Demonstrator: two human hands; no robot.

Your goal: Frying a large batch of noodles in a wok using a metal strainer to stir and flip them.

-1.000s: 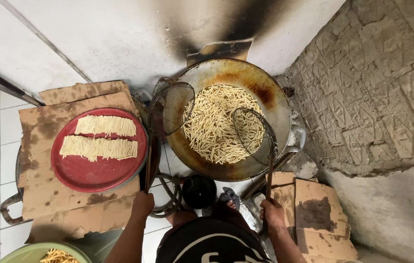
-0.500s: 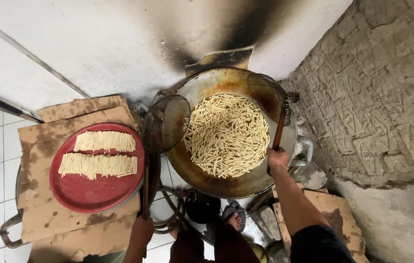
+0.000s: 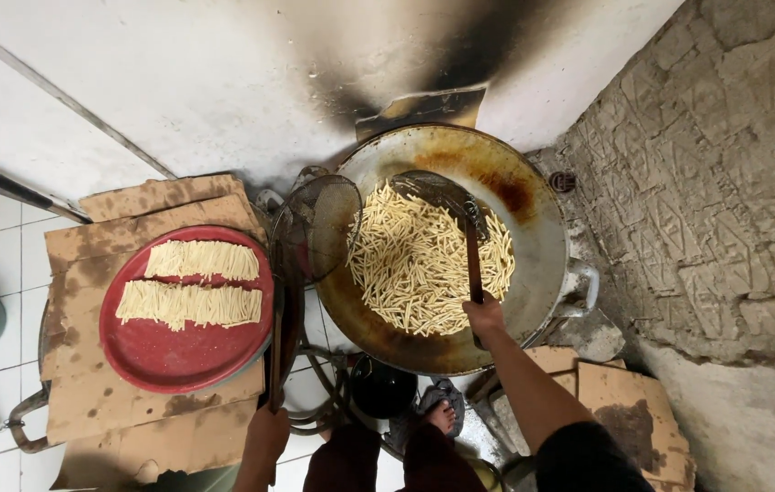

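Note:
A big metal wok [image 3: 547, 228] holds oil and a mass of pale dough strips [image 3: 415, 260]. My right hand [image 3: 483, 314] grips the wooden handle of a wire skimmer [image 3: 442, 193] whose mesh head lies at the far side of the strips. My left hand [image 3: 266, 430] holds the long handle of a second wire strainer [image 3: 316, 228], which rests over the wok's left rim. A red round tray [image 3: 178, 351] to the left carries two rows of raw dough strips [image 3: 192, 282].
The tray sits on greasy cardboard sheets [image 3: 132, 410] over a pot with handles. More cardboard [image 3: 629, 401] lies at the lower right. A soot-stained white wall [image 3: 224, 82] is behind, a rough stone wall [image 3: 734, 182] to the right. My sandalled foot [image 3: 438, 415] stands beside a black burner part [image 3: 383, 387].
My right hand has carried its skimmer from the wok's right side up over the strips to the far rim. The view has shifted closer. My left hand still holds the other strainer.

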